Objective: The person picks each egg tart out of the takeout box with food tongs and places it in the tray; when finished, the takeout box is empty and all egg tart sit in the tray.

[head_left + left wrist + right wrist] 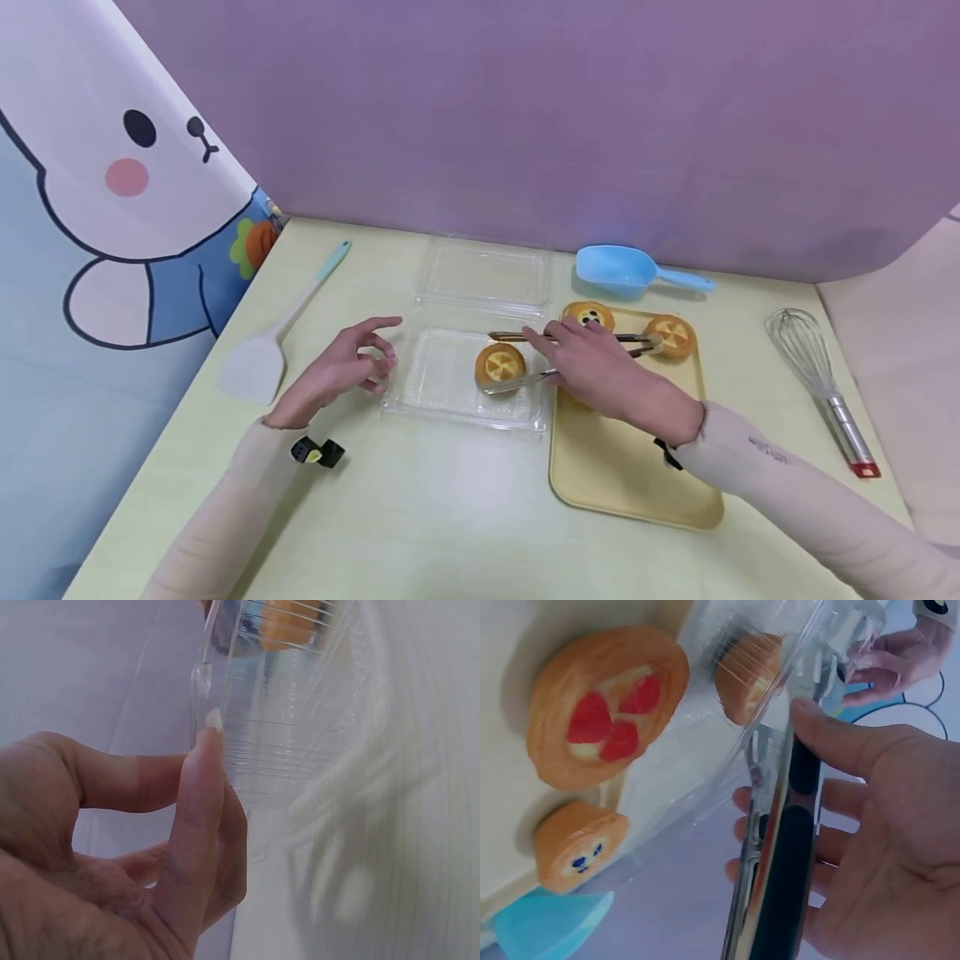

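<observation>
My right hand (600, 367) grips a pair of metal tongs (780, 847) with dark handle panels. Their arms are spread, one to each side of a round pastry (500, 365) topped with yellow wedges. That pastry sits at the right of the clear plastic container's base (435, 400); the container's lid (480, 275) lies folded back behind it. At the container's left end is my left hand (348, 362), fingers loosely bent and holding nothing. In the left wrist view a fingertip (214, 724) overlaps the clear rim.
A yellow tray (637, 475) at right carries more pastries, including one with red pieces (607, 712) and one with dark berries (577, 844). A blue scoop (618, 268) lies behind it, a whisk (828, 383) far right, a white spatula (258, 362) at left.
</observation>
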The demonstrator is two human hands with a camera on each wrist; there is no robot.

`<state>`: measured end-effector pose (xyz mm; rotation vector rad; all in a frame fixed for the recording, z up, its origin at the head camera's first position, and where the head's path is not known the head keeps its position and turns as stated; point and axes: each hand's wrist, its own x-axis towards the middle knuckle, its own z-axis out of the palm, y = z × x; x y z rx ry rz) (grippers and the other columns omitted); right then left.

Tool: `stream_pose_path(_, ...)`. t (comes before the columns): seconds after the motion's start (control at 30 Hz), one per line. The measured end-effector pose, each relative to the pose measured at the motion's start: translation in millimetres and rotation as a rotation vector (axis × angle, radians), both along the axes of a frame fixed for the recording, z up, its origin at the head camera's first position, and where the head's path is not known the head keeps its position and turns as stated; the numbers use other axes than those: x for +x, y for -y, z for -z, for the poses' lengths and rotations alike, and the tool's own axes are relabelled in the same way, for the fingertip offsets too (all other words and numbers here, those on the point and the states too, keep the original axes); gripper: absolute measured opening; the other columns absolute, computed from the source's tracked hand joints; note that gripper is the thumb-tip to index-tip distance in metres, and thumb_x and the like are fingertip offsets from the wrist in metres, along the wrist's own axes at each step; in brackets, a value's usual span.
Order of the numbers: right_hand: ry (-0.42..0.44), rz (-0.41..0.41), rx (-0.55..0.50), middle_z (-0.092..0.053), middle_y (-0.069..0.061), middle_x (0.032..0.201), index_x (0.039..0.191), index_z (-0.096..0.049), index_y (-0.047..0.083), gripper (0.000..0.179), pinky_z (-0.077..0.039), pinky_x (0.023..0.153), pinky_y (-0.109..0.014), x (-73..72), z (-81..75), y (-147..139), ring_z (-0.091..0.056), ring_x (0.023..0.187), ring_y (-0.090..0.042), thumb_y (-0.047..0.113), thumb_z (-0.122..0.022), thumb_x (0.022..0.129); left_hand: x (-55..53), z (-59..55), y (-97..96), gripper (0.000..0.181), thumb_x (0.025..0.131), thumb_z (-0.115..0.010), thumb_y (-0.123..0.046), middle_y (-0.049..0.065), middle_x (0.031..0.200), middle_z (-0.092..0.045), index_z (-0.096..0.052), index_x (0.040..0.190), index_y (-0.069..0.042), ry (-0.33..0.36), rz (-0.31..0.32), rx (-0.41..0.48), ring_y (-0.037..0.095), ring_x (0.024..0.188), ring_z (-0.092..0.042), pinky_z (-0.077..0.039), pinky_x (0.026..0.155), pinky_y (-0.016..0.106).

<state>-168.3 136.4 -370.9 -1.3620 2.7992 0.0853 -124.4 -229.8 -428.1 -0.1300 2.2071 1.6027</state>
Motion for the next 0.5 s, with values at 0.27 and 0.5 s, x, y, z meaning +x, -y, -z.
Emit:
stream_pose_path(0.27, -0.135, -0.057, 0.057, -0.069, -0.009, 0.12, 0.145, -0.061, 0.013, 0.061, -0.046, 0.071, -0.035, 4.3, 0.9, 10, -0.06, 0.111, -0.028, 0.025, -0.082, 0.09, 1.4, -1.4, -0.3, 0.08, 0.09, -0.052, 0.013, 0.016, 0.111, -0.053, -0.029, 0.164, -0.009, -0.001, -0.006, 0.005, 0.017, 0.071, -0.057, -0.06, 0.063, 0.03)
stream_pose_path(0.5, -0.158, -0.057, 0.059, -0.07, -0.008, 0.12, 0.143, -0.062, 0.014, 0.055, -0.049, 0.074, -0.037, 0.1, 6.5, 13, -0.061, 0.108, -0.028, 0.025, -0.08, 0.092, 1.3, -0.8, -1.4, 0.081, 0.09, -0.052, 0.013, 0.014, 0.109, -0.053, -0.029, 0.164, -0.009, 0.003, -0.001, 0.009, 0.016, 0.07, -0.056, -0.059, 0.062, 0.029)
